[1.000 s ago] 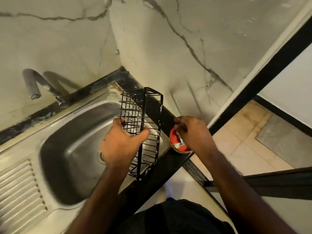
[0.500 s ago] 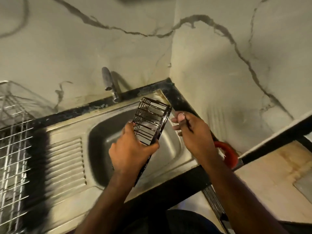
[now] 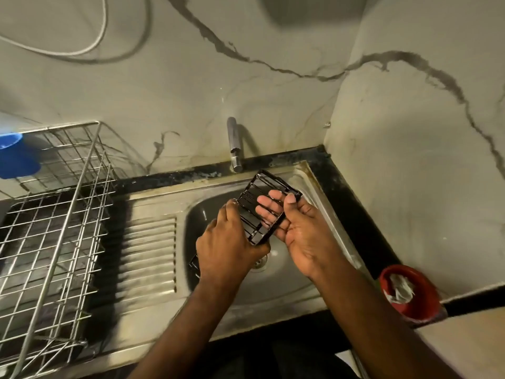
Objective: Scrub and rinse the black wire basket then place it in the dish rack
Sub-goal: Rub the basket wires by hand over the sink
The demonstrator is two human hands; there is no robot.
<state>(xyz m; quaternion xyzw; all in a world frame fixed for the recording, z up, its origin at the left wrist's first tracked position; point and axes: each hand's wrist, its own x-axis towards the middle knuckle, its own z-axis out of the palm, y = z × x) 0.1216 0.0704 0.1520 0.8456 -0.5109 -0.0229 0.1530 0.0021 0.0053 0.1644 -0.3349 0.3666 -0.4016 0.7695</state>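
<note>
The black wire basket (image 3: 259,212) hangs over the sink bowl (image 3: 287,274), tilted, with its long axis running from about 7 o'clock near the drain up to 1 o'clock, its upper end just below the tap (image 3: 233,144). Its open side faces the camera. The left hand (image 3: 226,247) grips the lower half, fingers curled over the left rail and the thumb wrapped at the bottom corner. The right hand (image 3: 297,228) lies palm up against the right side, its fingers reaching in behind the wires and the thumb hooked over the right rail; the two hands are close together, both on the basket. Toward 9 o'clock lies the ribbed drainboard (image 3: 149,255), and beyond it the steel dish rack (image 3: 62,231), whose near compartment is open on top. A blue cup (image 3: 16,157) sits at the rack's far end, at 10 o'clock. The wall corner closes in at 2 o'clock. A red bowl (image 3: 410,296) stands on the counter edge at 4 o'clock.
</note>
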